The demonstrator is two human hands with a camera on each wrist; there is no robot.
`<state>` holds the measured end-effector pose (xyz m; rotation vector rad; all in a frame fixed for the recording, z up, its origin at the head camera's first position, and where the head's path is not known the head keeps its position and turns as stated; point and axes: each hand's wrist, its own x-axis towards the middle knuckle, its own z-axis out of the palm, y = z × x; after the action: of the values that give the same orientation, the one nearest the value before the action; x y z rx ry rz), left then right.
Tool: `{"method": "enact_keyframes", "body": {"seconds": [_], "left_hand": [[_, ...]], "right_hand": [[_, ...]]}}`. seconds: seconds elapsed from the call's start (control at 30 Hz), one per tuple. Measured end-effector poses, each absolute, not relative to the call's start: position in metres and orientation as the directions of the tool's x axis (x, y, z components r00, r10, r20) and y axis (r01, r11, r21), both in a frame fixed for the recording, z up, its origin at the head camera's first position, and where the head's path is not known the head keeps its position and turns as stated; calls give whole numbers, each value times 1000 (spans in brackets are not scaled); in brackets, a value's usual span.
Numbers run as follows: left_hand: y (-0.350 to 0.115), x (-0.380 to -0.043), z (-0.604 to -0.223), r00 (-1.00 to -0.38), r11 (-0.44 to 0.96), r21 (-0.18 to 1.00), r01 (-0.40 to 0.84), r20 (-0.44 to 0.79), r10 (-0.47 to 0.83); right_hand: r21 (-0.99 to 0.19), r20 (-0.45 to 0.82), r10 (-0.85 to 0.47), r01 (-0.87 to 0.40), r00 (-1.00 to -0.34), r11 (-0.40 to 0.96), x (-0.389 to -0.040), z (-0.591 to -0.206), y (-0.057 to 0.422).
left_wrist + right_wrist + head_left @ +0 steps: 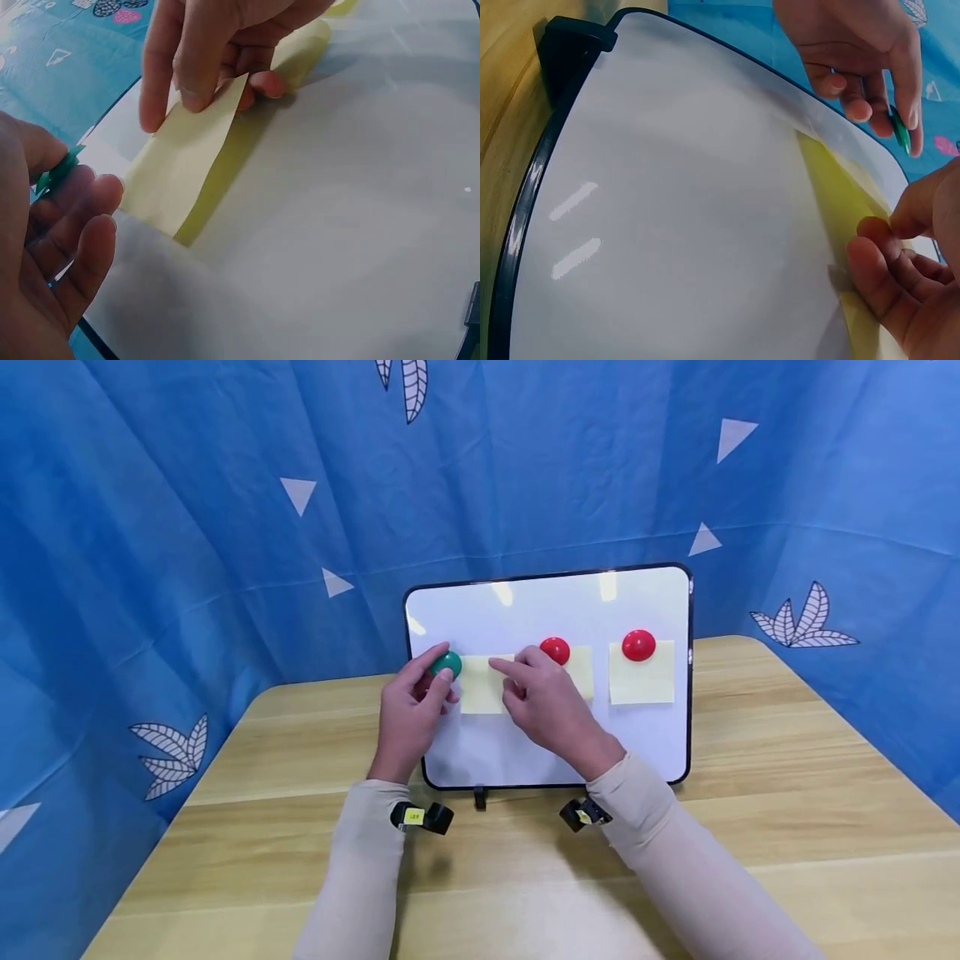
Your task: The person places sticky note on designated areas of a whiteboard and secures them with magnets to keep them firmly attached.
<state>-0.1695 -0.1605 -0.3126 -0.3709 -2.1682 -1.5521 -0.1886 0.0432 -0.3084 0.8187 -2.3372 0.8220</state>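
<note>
A green round magnet [449,663] is pinched between the thumb and fingers of my left hand [408,710], at the whiteboard's left edge. In the left wrist view the magnet [56,176] appears edge-on, apart from the board. Beside it lies a yellow sticky note [480,685], which my right hand [547,706] holds by its right side, index finger stretched along the top. The note [176,161] bends, its lower edge standing off the whiteboard [322,225] and casting a shadow. In the right wrist view, the right hand's fingertips [874,229] meet at the note's edge.
Two more sticky notes hang on the board, the middle one [581,677] under a red magnet [555,650], the right one [641,681] under another red magnet [639,645]. The black-framed board stands on a wooden table [300,760] before a blue curtain [525,460].
</note>
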Motion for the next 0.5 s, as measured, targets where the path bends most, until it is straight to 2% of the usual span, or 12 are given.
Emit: {"method": "enact_keyframes", "body": {"seconds": [0.33,0.5], "left_hand": [[-156,-170,-315,-863,342,815,468,505,-24],[-154,-170,-315,-866,340,818,464,499,-18]], "right_hand": [[-325,693,-362,-719,-623,614,-187,-313,39],[-352,709,-316,-704,-631,616,-187,-313,38]]}}
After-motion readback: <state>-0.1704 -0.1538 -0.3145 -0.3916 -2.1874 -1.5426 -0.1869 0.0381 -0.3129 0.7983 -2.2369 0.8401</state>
